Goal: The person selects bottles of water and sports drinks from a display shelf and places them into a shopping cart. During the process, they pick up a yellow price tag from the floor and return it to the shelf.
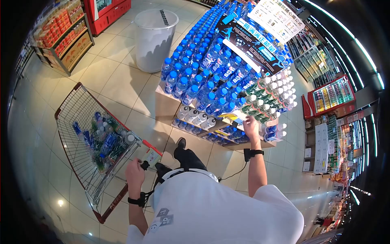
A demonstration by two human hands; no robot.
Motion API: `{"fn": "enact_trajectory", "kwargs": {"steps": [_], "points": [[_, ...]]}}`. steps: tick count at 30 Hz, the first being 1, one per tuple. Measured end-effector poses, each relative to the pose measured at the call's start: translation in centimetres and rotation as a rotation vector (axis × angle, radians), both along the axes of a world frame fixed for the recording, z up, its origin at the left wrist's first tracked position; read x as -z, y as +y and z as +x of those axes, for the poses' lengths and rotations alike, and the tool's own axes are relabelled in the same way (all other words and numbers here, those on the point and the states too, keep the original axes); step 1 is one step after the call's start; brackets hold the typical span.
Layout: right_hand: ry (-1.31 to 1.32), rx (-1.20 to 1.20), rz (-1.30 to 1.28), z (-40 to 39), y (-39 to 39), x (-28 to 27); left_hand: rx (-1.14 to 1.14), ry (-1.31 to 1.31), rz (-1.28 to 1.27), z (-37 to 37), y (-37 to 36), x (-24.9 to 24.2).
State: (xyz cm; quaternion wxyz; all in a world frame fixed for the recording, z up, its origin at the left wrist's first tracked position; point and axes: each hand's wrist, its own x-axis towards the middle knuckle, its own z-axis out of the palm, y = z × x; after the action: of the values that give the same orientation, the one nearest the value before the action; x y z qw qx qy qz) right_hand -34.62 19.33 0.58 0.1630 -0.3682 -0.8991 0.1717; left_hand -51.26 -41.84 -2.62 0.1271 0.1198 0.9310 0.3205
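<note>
My left hand [135, 174] is closed around the handle [114, 204] of a wire shopping cart [73, 150]. A small black object [145, 165] shows beside its thumb. In the cart lies a pile of bottles [107, 142], some blue-labelled, some green. My right hand [251, 126] is at the front edge of a bottle display, next to a yellow and white price strip [233, 117] and just below green-labelled bottles with white caps [256, 106]. Its fingers are loosely bent and no bottle shows in them; the fingertips are small and hard to make out.
Rows of blue-capped bottles [191, 94] fill the display beside the green ones. More bottles [199, 118] stand on its lower shelf. Promotional boards [260, 44] rise above. Behind the cart stands a large grey-white bin [153, 49]. Stocked shelves [67, 38] are at the far left.
</note>
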Motion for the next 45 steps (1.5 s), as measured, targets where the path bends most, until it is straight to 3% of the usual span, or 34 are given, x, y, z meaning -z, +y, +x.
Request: {"fn": "enact_trajectory", "kwargs": {"steps": [2,5,8,12,20,32,38,45], "points": [[0.137,-0.051,0.202,-2.1,0.2,-1.0,-0.006,-0.014,-0.001,-0.2,0.1,0.3],[0.161,-0.070,0.242,-5.8,-1.2,-3.1,-0.022,-0.030,-0.009,0.0,-0.2,0.6],[0.173,-0.124,0.273,-9.1,-0.9,-1.7,-0.062,-0.023,-0.003,-0.3,0.1,0.3],[-0.248,-0.162,0.102,-11.5,1.2,4.6,-0.107,-0.038,-0.006,-0.1,0.3,0.0],[-0.263,-0.073,0.138,-12.2,-0.6,6.6,-0.161,-0.017,-0.001,0.3,0.6,0.0],[-0.360,-0.106,0.170,-12.1,0.0,3.3,-0.158,-0.033,0.003,0.0,0.8,-0.6],[-0.179,-0.174,0.174,-11.0,2.6,5.4,-0.153,-0.002,0.010,-0.1,0.7,-0.2],[-0.104,-0.151,0.239,-9.1,1.3,-0.3,-0.110,0.000,0.038,0.0,0.6,0.2]]}}
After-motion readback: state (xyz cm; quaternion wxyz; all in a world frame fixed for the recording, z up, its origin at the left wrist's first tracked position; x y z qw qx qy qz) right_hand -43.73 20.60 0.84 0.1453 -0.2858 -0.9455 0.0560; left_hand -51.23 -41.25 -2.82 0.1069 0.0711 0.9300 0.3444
